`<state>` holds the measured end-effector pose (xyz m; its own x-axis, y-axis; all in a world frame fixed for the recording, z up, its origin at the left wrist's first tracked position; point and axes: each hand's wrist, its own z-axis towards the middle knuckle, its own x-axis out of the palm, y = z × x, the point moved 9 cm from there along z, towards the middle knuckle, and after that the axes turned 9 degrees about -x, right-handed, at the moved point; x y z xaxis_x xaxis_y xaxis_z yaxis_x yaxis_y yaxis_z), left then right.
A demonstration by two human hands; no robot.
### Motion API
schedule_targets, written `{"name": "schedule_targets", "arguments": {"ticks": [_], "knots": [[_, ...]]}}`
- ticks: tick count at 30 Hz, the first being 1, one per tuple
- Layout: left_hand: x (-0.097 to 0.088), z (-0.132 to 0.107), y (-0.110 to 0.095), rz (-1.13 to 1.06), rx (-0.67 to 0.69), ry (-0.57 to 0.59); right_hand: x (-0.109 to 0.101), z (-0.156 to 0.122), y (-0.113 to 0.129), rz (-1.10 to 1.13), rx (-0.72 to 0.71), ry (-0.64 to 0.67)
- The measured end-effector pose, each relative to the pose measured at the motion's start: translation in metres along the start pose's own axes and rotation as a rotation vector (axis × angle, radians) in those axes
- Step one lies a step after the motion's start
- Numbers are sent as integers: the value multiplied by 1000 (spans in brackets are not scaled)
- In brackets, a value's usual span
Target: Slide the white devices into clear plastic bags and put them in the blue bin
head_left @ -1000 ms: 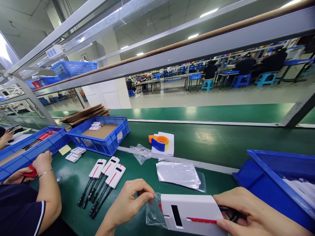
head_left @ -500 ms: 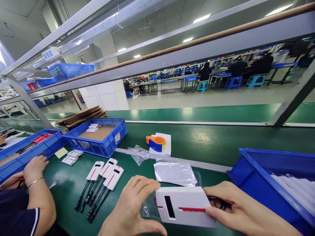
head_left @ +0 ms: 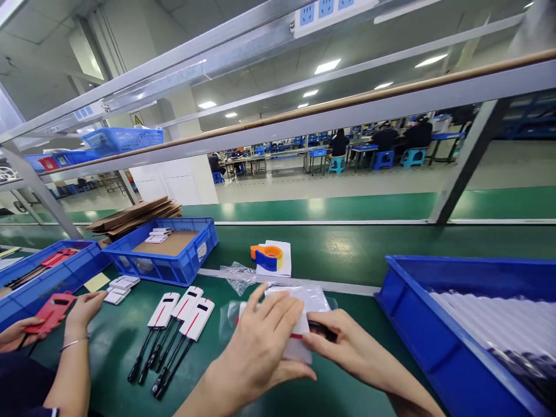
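My left hand lies flat with fingers spread over a white device with a red stripe, which sits partly in a clear plastic bag on the green bench. My right hand pinches the device's black handle end from the right. Three more white devices with black handles lie in a row to the left of my left hand.
A blue crate of bagged white pieces stands at right. A stack of clear bags, an orange-blue tape dispenser and another blue crate lie behind. A co-worker's hands hold a red part at left.
My hands and the device moved away from me toward the bag stack. My left hand went from pinching the bag's edge to lying flat on the device. The co-worker lifted a red part.
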<state>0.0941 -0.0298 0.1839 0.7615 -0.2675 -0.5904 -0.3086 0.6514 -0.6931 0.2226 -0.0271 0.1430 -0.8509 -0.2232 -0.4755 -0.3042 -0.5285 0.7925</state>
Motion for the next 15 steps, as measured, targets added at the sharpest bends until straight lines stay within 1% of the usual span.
{"name": "schedule_targets", "arguments": {"ticks": [1,3,4,5,6,7,8,9,10,11,12,13,15], "knots": [[-7,-3,8,-59,-41,-117,-1,0,1,-38,8,-69],[-25,-19,37,-244,-217,-454,-4,-6,7,-225,10,-213],[-28,-31,56,-399,-336,-594,-6,-11,14,-372,-17,-287],[-22,-39,74,-598,-465,-658,-6,-17,25,-552,-71,-361],[-7,-43,88,-824,-591,-636,-1,-23,38,-745,-146,-415],[13,-42,94,-1053,-691,-556,8,-29,51,-930,-226,-443],[30,-38,94,-1252,-760,-475,20,-34,61,-1088,-294,-448],[42,-34,91,-1404,-803,-426,31,-40,66,-1201,-333,-435],[48,-30,87,-1509,-819,-427,39,-45,67,-1260,-342,-415],[49,-26,83,-1578,-804,-458,45,-52,66,-1269,-325,-394],[48,-22,79,-1629,-762,-486,48,-58,61,-1233,-291,-366],[47,-17,73,-1672,-711,-475,51,-66,55,-1173,-253,-336],[50,-7,59,-1744,-603,-356,57,-82,42,-1057,-191,-263]]}}
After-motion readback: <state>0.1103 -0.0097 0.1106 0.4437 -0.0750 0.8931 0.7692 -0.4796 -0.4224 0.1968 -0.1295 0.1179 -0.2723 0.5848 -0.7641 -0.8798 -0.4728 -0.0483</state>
